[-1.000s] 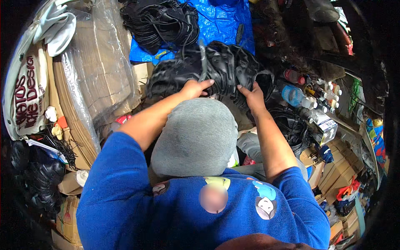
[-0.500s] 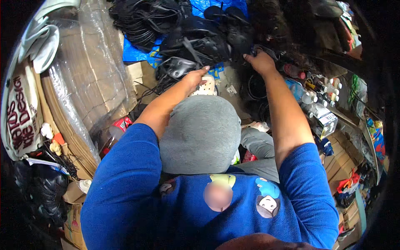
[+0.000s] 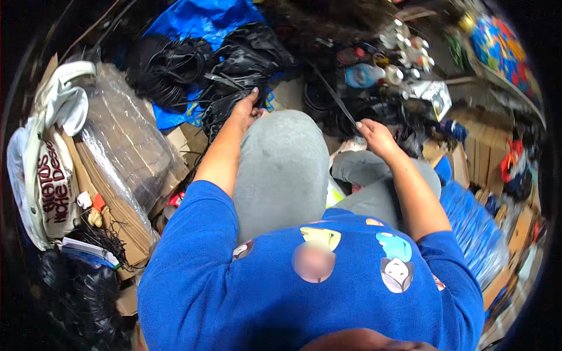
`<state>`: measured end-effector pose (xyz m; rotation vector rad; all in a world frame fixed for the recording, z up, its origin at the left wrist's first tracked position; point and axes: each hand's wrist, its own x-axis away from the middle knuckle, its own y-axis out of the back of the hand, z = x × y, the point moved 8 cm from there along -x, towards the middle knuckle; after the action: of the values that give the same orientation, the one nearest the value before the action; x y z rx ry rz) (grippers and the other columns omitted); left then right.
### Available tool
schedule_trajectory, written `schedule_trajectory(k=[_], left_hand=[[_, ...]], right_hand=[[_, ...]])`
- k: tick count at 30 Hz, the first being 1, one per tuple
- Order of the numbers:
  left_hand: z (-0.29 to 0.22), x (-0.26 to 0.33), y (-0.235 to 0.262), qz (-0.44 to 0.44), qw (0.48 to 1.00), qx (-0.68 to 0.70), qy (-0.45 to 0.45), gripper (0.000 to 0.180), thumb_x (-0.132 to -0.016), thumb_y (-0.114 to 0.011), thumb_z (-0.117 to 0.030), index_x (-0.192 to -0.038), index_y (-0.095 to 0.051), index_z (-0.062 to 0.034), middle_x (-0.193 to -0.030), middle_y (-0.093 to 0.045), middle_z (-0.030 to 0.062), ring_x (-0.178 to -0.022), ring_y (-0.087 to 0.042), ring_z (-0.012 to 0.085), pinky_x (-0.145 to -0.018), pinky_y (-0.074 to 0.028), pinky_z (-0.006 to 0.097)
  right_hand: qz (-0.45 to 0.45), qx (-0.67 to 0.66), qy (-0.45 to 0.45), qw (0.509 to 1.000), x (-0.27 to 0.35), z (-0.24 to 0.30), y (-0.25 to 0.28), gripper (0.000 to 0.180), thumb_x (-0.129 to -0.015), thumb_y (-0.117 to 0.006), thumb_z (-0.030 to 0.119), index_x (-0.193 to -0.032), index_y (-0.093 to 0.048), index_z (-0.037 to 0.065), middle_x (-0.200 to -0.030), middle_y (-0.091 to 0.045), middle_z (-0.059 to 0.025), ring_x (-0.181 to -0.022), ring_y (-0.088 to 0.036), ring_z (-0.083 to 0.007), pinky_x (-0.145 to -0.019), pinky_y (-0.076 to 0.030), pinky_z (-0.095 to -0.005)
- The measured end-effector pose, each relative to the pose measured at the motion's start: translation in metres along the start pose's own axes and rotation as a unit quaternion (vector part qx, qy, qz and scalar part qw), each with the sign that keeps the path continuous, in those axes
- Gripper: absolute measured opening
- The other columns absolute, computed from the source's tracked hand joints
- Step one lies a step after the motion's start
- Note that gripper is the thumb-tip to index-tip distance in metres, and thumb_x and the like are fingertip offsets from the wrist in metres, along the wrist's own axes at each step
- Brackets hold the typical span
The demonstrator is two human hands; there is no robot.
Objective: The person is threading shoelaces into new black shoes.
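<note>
Head view: your left hand (image 3: 244, 110) grips the black strap bundle (image 3: 234, 88) past your knee, while your right hand (image 3: 374, 136) pinches one thin strap (image 3: 333, 96) (looks floppy, light, tangle-prone). Grab near the ends, I'd say.

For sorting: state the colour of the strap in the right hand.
Black strap, pinched by the right hand; head view.

glossy black cords (image 3: 234, 70), crinkled clear plastic wrap (image 3: 117, 146)
</note>
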<state>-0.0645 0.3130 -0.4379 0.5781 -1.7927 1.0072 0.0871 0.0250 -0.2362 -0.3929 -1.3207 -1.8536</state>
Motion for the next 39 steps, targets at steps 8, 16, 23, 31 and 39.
schedule_trajectory(k=[8,16,23,31,39], left_hand=[[-0.050,0.127,-0.014,-0.154,0.778,-0.477,-0.379,0.037,-0.086,-0.063,-0.048,-0.092,-0.058,-0.0118,-0.070,-0.052,0.0027,-0.063,-0.045,0.0150,-0.059,-0.041,0.036],[-0.112,0.215,-0.061,-0.003,0.734,-0.632,-0.248,0.034,-0.092,-0.057,-0.043,-0.074,-0.055,-0.0131,-0.067,-0.049,-0.0050,-0.063,-0.043,0.0089,-0.058,-0.036,0.029],[-0.062,0.237,-0.122,-0.008,0.672,-0.709,-0.214,0.036,-0.085,-0.066,-0.038,-0.086,-0.062,-0.0022,-0.068,-0.057,0.0031,-0.062,-0.051,0.0131,-0.057,-0.043,0.032],[0.080,0.183,-0.178,0.052,0.466,-0.811,-0.349,0.043,-0.074,-0.063,-0.012,-0.113,-0.051,0.0019,-0.110,-0.058,0.0260,-0.106,-0.055,0.0400,-0.090,-0.044,0.043],[0.105,0.136,-0.165,0.092,0.318,-0.907,-0.259,0.022,-0.084,-0.050,-0.011,-0.101,-0.063,-0.0056,-0.099,-0.065,0.0213,-0.097,-0.061,0.0382,-0.083,-0.048,0.047]], right_hand=[[-0.056,0.018,-0.005,0.998,-0.001,-0.034,0.008,0.026,-0.089,-0.055,0.030,-0.096,-0.064,0.006,-0.093,-0.066,-0.0169,-0.091,-0.062,-0.0363,-0.080,-0.048,-0.0433],[-0.096,0.069,0.087,0.989,0.006,0.003,0.042,0.029,-0.089,-0.051,0.030,-0.100,-0.067,0.007,-0.102,-0.066,-0.0176,-0.099,-0.061,-0.0349,-0.085,-0.048,-0.0434],[-0.073,0.135,-0.061,0.986,-0.009,-0.044,0.021,0.024,-0.084,-0.057,0.021,-0.101,-0.068,0.008,-0.102,-0.066,-0.0160,-0.098,-0.063,-0.0338,-0.082,-0.050,-0.0429],[-0.012,0.097,-0.195,0.976,0.048,-0.068,0.030,0.034,-0.081,-0.061,0.018,-0.115,-0.066,0.014,-0.127,-0.059,-0.0077,-0.120,-0.054,-0.0242,-0.098,-0.041,-0.0385],[-0.351,0.117,0.078,0.926,0.180,-0.046,0.124,0.029,-0.084,-0.057,0.040,-0.104,-0.069,0.023,-0.108,-0.065,-0.0064,-0.109,-0.058,-0.0269,-0.088,-0.041,-0.0523]])
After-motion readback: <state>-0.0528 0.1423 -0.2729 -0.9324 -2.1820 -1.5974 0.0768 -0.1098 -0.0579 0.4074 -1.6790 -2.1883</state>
